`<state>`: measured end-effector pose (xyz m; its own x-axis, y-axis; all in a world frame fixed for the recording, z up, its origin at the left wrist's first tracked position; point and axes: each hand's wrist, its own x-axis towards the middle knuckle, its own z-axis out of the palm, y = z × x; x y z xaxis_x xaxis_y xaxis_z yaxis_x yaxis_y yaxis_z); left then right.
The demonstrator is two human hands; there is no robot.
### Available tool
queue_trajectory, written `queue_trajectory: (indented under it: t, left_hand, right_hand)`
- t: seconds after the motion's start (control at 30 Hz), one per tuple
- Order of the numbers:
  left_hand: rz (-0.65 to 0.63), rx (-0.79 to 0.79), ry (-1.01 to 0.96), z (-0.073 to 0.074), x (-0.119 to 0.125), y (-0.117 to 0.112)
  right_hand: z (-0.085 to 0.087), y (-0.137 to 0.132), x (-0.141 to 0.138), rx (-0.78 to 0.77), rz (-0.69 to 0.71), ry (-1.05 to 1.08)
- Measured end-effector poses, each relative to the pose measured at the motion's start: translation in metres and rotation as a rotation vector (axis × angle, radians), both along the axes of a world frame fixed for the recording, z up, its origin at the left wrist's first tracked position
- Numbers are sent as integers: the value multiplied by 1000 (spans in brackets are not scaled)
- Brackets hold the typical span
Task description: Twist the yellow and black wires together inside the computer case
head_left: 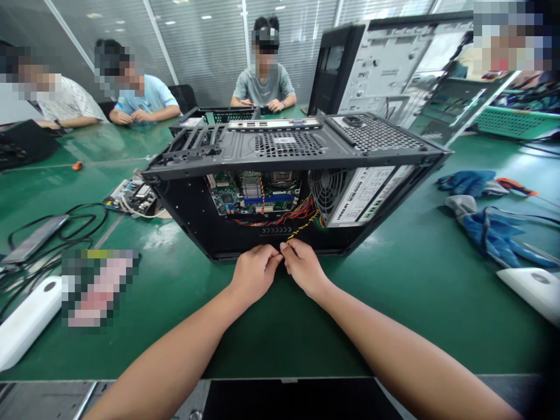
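A black computer case (297, 158) lies on the green table with its open side toward me. Inside are a motherboard (227, 199), a power supply (365, 195) with a fan grille, and a bundle of red and orange wires (293, 217). From the power supply a twisted yellow-and-black cable (301, 226) runs down to my fingers. Both hands meet at the case's near lower edge. My right hand (303, 265) pinches the cable near its end. Fingertips pressed together, my left hand (256, 269) is closed beside it; what it grips is hidden.
Another computer case (371, 64) stands behind at the right. Blue gloves (490, 230) and a screwdriver-like orange item (516, 186) lie right. At left are a loose circuit board (135, 195), black cables (83, 224) and a white device (30, 321). Several people sit around the table.
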<state>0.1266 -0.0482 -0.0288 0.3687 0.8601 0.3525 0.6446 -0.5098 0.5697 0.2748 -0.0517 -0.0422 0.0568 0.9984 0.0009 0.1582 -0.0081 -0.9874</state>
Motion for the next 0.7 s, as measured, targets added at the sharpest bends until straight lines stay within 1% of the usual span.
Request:
queue_trajectory:
  t: [0.2,0.5,0.7]
  left_hand:
    - [1,0,9,2,0,0]
    - [-2,23,17,0,-1,0]
    - [-1,25,14,-2,-1,0]
  right_hand:
    - [1,0,0,-5,5,-9]
    - [-3,1,1,11,-10,-24]
    - [-3,1,1,0,-14,-13]
